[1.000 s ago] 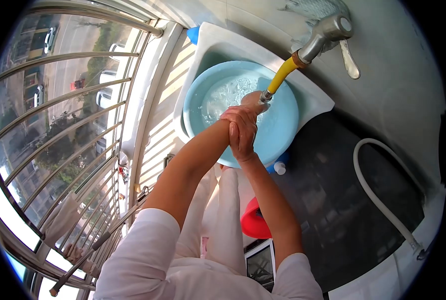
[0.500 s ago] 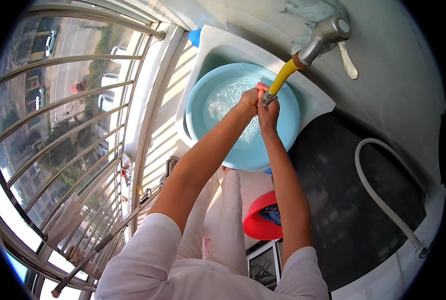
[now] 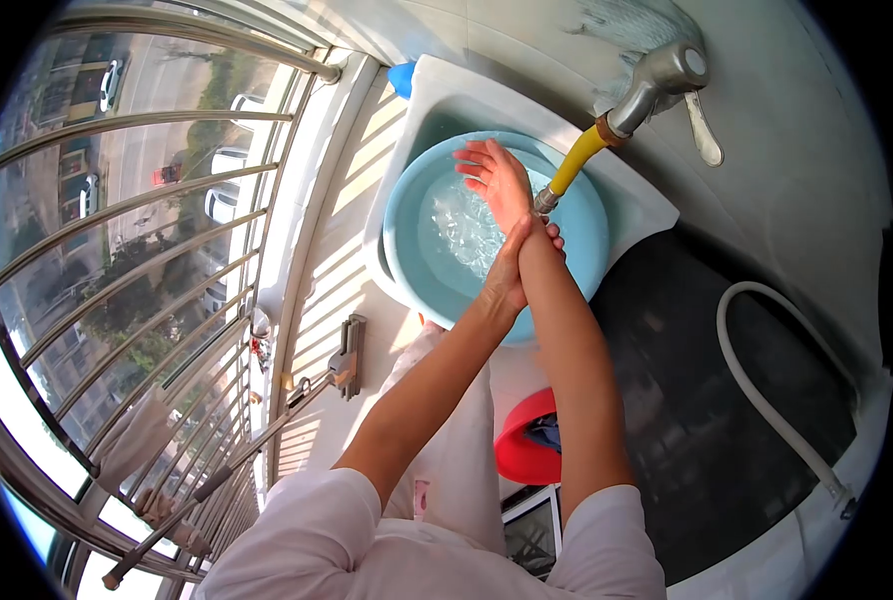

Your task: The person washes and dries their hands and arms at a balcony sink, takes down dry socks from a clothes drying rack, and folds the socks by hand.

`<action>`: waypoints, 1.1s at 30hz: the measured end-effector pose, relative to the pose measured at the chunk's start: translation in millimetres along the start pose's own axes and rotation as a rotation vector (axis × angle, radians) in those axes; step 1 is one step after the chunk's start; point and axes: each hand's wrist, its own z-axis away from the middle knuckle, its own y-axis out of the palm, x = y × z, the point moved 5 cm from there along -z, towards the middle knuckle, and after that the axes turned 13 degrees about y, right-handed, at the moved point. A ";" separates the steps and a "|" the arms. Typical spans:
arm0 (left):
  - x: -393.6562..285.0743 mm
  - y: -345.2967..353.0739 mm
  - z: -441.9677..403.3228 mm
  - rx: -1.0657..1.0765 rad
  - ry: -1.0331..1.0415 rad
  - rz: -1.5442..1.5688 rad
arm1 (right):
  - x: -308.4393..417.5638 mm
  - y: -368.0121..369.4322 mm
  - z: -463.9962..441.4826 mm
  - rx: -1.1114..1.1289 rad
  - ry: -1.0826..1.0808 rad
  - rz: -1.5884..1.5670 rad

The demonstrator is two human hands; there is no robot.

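My left hand (image 3: 512, 262) is wrapped around my right wrist, with its fingertips showing on the far side. My right hand (image 3: 499, 182) is open, fingers apart, over a light blue basin (image 3: 399, 235) of rippling water (image 3: 457, 222). Beside the right wrist is the metal end of a yellow hose (image 3: 579, 158), which is fitted on a silver tap (image 3: 657, 85). The basin sits in a white sink (image 3: 642, 200). Part of the hose end is hidden behind my hands.
Below the sink stands a red bucket (image 3: 519, 455) with dark cloth in it. A dark surface (image 3: 707, 420) and a grey hose (image 3: 757, 390) lie to the right. At the left are window bars (image 3: 137, 205) and a mop (image 3: 267, 430) leaning across.
My left hand has slid from my right hand down to the wrist. My right hand has moved up and left past the hose end, its fingers now spread.
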 end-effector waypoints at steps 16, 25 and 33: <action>-22.1 0.0 -62.9 -0.051 -0.022 -0.112 | 4.2 -18.6 39.6 -0.259 -0.275 -0.167; 12.6 30.5 -73.7 0.512 -0.686 -0.877 | -20.8 -43.4 154.1 -0.543 -0.367 -0.192; 35.2 34.9 -91.4 0.474 -0.666 -0.907 | -63.5 21.3 139.6 -0.062 -0.033 -0.535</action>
